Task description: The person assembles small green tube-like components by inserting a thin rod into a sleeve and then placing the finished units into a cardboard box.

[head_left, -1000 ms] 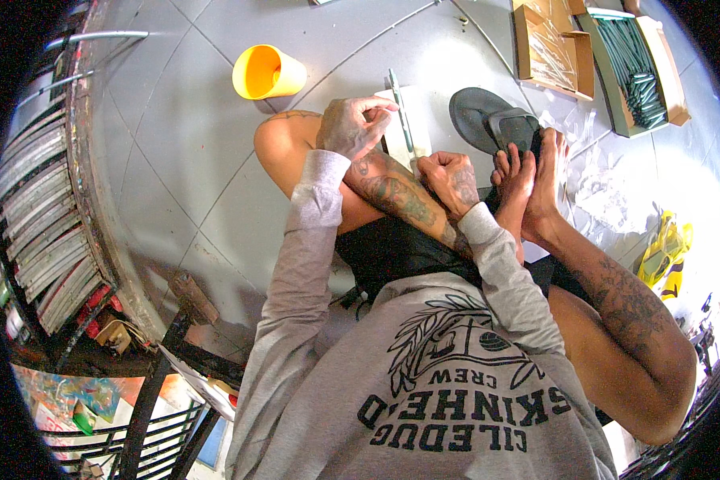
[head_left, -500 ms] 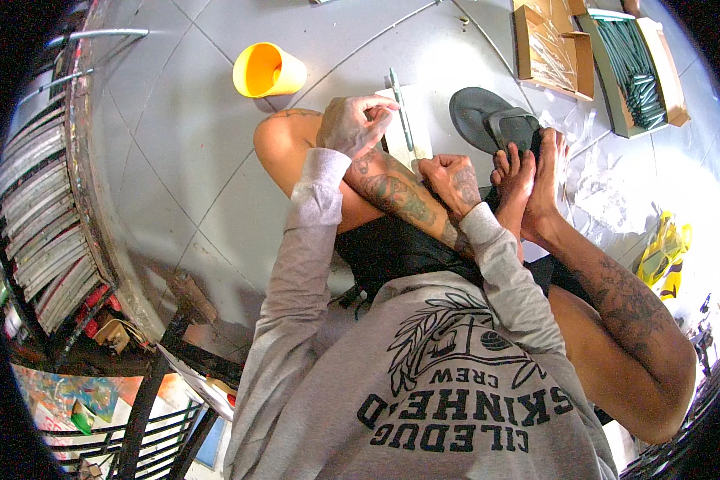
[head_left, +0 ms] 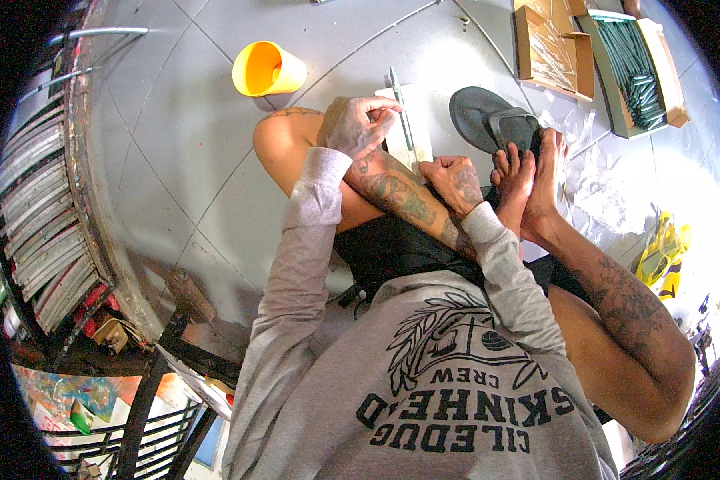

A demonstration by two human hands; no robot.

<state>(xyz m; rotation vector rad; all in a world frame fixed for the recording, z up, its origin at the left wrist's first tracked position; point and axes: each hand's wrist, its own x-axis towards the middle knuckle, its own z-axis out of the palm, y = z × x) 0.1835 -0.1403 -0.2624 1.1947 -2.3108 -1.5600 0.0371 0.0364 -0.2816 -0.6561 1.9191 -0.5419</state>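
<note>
A slim dark green pen [head_left: 402, 110] lies along a white flat piece, perhaps card or paper [head_left: 422, 132], on the floor before my crossed legs. Close to its left side is my left hand [head_left: 362, 126], fingers curled with thumb and forefinger drawn together in a pinch. Whatever that pinch holds, if anything, is too small to name. My right hand [head_left: 454, 184] is closed near the lower end of the white piece, thumb against forefinger. A small thin tip shows beside its fingers, but I cannot tell what it is.
A yellow cup [head_left: 290, 74] stands at the far left. Beyond my feet lies a black sandal [head_left: 480, 120]. Two cardboard boxes at the far right hold thin pale sticks [head_left: 548, 48] and dark green pens [head_left: 628, 64]. Clear plastic [head_left: 608, 188] and a yellow bag [head_left: 662, 256] lie right.
The fingertips of my left hand have shifted very slightly to the right, toward the pen. My right hand stays closed in the same place.
</note>
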